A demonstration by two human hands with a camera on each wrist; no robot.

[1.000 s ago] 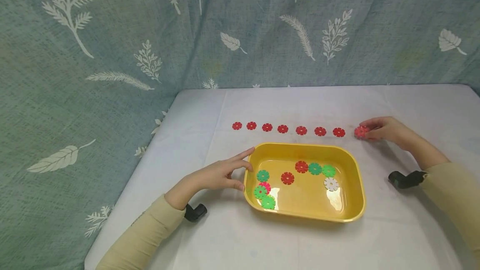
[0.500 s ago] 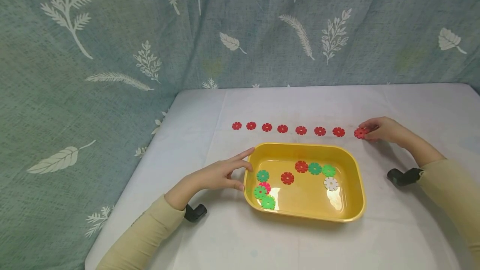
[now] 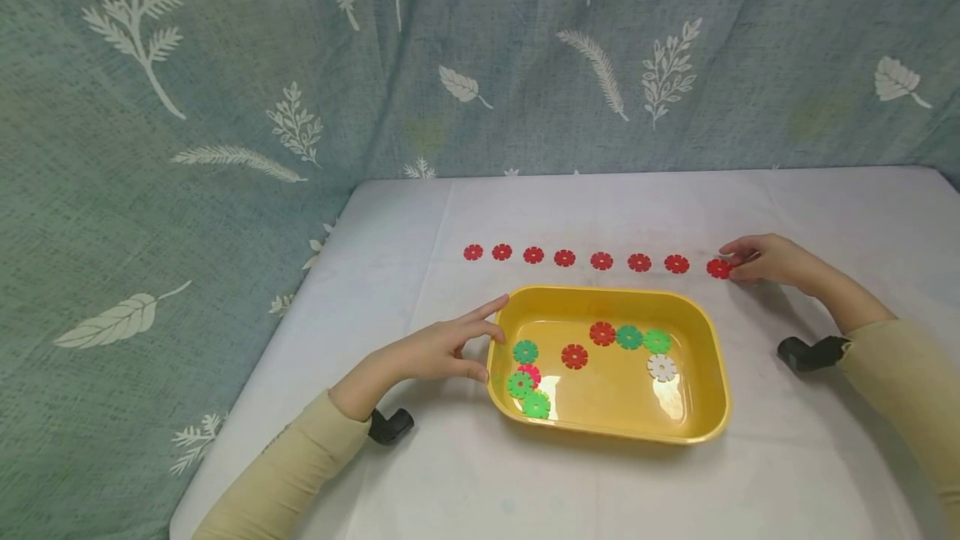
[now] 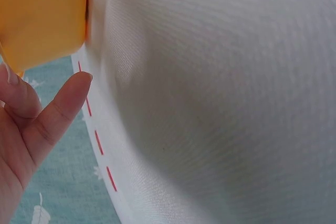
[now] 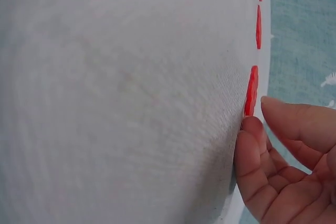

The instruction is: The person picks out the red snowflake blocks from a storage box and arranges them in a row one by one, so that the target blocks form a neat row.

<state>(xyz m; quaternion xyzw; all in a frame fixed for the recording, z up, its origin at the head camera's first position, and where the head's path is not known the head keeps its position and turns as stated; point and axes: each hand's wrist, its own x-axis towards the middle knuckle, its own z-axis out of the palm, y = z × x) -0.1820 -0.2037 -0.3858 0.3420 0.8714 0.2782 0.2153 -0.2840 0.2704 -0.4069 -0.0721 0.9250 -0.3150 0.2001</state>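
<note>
Beside the left end of a yellow tub (image 3: 607,434), my left hand (image 3: 431,350) touches its rim with spread, fairly straight fingers. In the left wrist view, the finger (image 4: 60,114) nearest the camera stands apart from the tub wall (image 4: 42,19). At the right end of a row of red notched discs (image 3: 602,261), one red disc (image 3: 718,268) lies flat on the table. My right hand (image 3: 772,260) is right at that disc's edge. From the right wrist, the thumb (image 5: 299,121) shows apart from the disc (image 5: 252,90), and the curved fingers rest low beside it.
Inside the tub lie two red discs (image 3: 574,357), a white disc (image 3: 662,368), a pink one (image 3: 531,373) and several green discs (image 3: 536,404). A white cloth (image 3: 465,473) covers the table. Patterned blue-green fabric (image 3: 525,65) hangs behind and at the left.
The red disc at my right fingers has come down flat and shifted slightly left and nearer; my fingers have loosened from it. My left hand stays at the tub.
</note>
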